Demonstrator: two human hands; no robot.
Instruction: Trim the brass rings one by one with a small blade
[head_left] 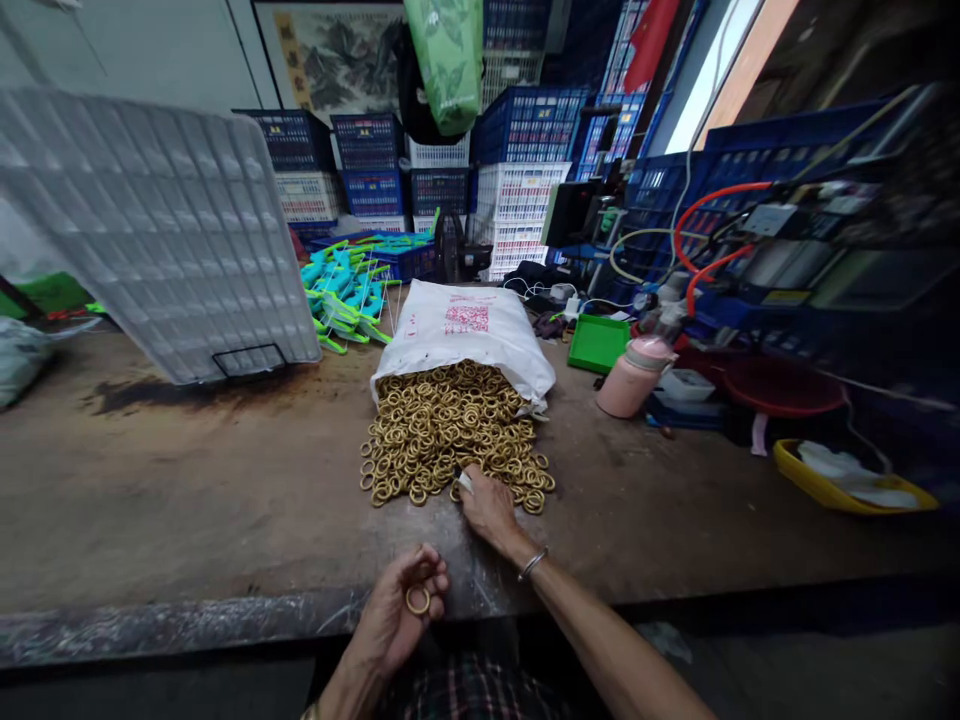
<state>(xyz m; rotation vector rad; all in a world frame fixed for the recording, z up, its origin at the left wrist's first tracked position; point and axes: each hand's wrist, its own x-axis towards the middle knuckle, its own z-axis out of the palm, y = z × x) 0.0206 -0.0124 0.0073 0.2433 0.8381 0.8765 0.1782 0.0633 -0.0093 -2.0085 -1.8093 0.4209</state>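
On your left, a grey ribbed plastic tray [165, 230] stands tilted on the brown table [187, 500], with turquoise and green hangers [345, 285] heaped beside its right edge. Your left hand [401, 600], turned up near the table's front edge, holds a gold-coloured ring [418, 612] within its curled fingers. Ahead of you, a white sack [465, 320] lies with its mouth facing you, and a pile of rings [450, 420] spills from it onto the table. Your right hand [489, 505], a bracelet [533, 563] around its wrist, reaches into the pile's front edge; whether it grasps a ring, I cannot tell. Farther right come a green tray [598, 343], a pink bottle [634, 380] and a yellow basket [847, 495].
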